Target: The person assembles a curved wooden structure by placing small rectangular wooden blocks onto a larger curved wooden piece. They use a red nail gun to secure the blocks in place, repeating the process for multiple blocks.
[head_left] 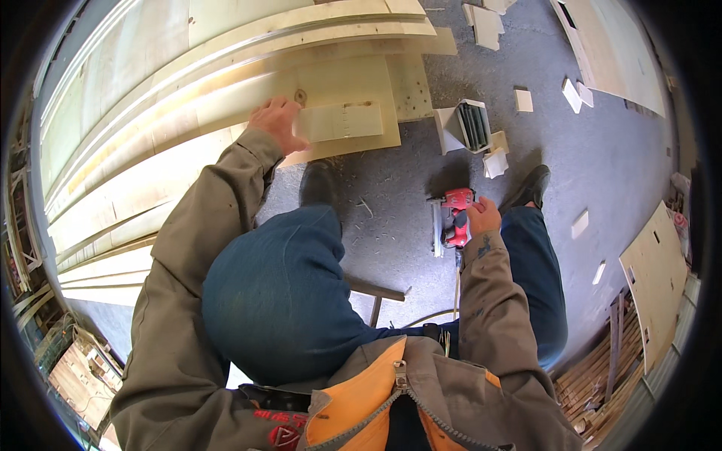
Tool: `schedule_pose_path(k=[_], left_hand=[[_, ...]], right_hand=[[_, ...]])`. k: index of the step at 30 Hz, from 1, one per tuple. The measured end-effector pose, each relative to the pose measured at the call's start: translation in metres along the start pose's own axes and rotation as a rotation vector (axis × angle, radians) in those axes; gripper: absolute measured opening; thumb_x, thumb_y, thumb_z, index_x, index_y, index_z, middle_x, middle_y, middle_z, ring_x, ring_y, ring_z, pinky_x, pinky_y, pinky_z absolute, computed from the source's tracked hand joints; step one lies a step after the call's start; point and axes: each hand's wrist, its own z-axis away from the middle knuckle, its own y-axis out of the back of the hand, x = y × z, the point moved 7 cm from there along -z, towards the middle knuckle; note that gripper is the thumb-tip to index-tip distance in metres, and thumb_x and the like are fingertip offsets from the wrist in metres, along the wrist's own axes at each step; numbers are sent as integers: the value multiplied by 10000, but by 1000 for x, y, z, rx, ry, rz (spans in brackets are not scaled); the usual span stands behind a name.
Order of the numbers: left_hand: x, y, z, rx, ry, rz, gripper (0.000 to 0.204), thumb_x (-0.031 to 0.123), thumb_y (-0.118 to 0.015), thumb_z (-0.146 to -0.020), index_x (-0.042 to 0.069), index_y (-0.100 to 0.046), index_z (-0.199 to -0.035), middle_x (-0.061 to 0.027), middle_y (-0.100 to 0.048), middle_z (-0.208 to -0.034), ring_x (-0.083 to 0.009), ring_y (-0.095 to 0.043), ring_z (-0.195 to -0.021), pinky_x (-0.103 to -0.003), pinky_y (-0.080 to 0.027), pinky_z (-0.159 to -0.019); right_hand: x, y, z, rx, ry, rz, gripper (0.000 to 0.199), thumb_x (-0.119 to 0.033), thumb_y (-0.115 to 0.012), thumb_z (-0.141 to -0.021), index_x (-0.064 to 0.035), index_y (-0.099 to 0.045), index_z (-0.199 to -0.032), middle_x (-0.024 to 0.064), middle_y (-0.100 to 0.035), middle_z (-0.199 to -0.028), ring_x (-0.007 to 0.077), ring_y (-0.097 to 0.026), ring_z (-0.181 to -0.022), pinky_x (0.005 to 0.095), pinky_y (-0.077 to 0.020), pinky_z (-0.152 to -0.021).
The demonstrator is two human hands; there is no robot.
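Observation:
My left hand [280, 126] grips the near end of a short pale wooden board [342, 122], thumb on one side and fingers on the other. That board lies over a wider plywood sheet [389, 113] at the end of the stacked boards. My right hand [485, 218] is closed around the handle of a red air nail gun [457, 212], held above the floor between my legs. Its long silver magazine points away to the left, and a thin hose [456, 289] runs from it toward me. The trigger is hidden by my fingers.
Long stacked boards [150, 105] fill the left. An open carton [474, 126] with dark strips stands ahead on the grey floor, among wood offcuts [523, 100]. Large plywood panels [617, 52] lie at the far right. A wooden stool-like bar [374, 289] shows below me.

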Motion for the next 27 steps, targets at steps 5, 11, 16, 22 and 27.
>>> schedule_pose_path(k=[5,11,16,22,27], left_hand=[[17,6,24,176,-111,-97,609,283,-945,-688,51,-656,-1171,-168,-606,-1191,-409,-598,-1168,-509,-512,-1009],[23,-5,45,286,-134,-80,355,167,-863,-787,59,-624,-1027,-156,-639,-1063,-396,-641,-1043,-487,-557,-883],[22,-4,45,304,-146,-58,323,149,-845,-804,61,-618,-1016,-154,-645,-1046,-398,-648,-1036,-490,-561,-865],[16,-2,43,285,-137,-12,302,152,-842,-811,64,-638,-1015,-151,-655,-1046,-395,-654,-1051,-491,-561,-881],[17,-7,46,196,-134,-23,274,213,-824,-850,73,-705,-1053,-148,-688,-1072,-387,-670,-1056,-484,-562,-898]], right_hand=[[-61,-5,27,0,111,-138,591,-119,-766,-873,76,-598,-1404,194,-740,-1224,241,-732,-1080,353,-588,-947],[-104,-15,43,-66,121,-225,565,-103,-778,-885,60,-602,-1396,192,-739,-1194,240,-746,-1024,360,-605,-925],[-121,-27,51,-81,168,-212,540,-99,-776,-897,51,-610,-1388,191,-741,-1189,240,-742,-1053,356,-600,-937],[-145,-39,57,-110,213,-219,533,-124,-769,-904,47,-614,-1385,197,-740,-1206,247,-738,-1078,360,-595,-951],[-169,-41,60,-148,251,-177,538,-123,-759,-906,42,-611,-1396,197,-738,-1212,251,-734,-1081,363,-592,-952]])
